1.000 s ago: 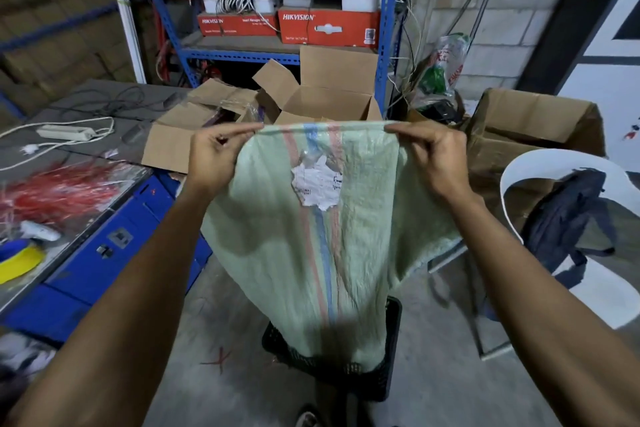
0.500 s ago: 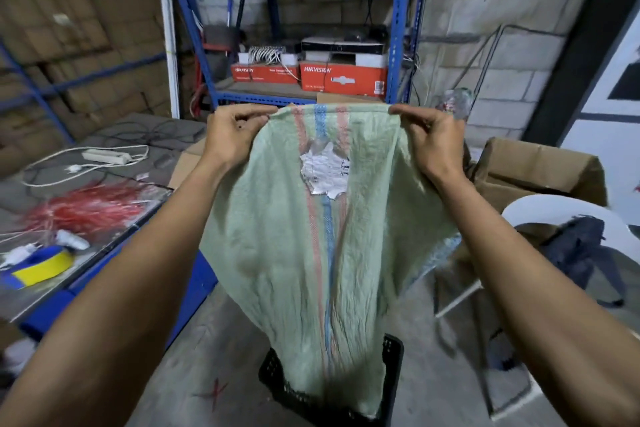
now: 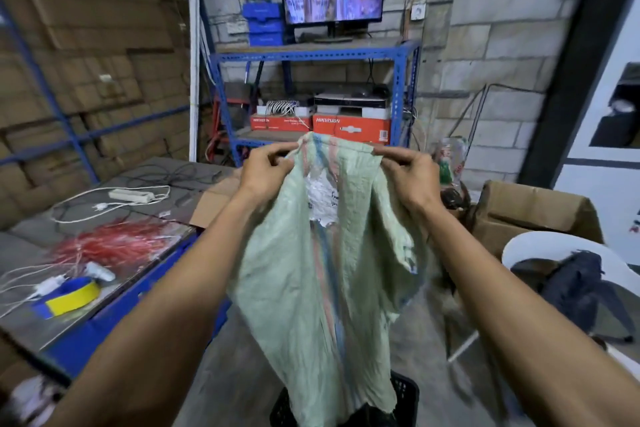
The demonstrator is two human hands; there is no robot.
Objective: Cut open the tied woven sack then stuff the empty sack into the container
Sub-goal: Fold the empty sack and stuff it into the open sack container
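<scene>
We hold the sack [image 3: 322, 274] up by its top edge. Our left hand [image 3: 265, 172] pinches one corner and our right hand [image 3: 408, 177] pinches the other. Both hands are closed tight on the cloth.

A moment ago our hands were far apart and the sack hung flat and wide. Now they have come closer together, so the top bunches up and the sides fold in. We have also lifted the sack higher.

The sack looks limp and empty. Its bottom end hangs down over the black basket [image 3: 403, 392] on the floor and seems to dip inside it.

We think this means the cutting and emptying are done. We are now making the sack narrow so it fits in the basket. Next we will likely push it down and squash it in. The cloth is stiff and crinkly, so it may spring back up.
</scene>
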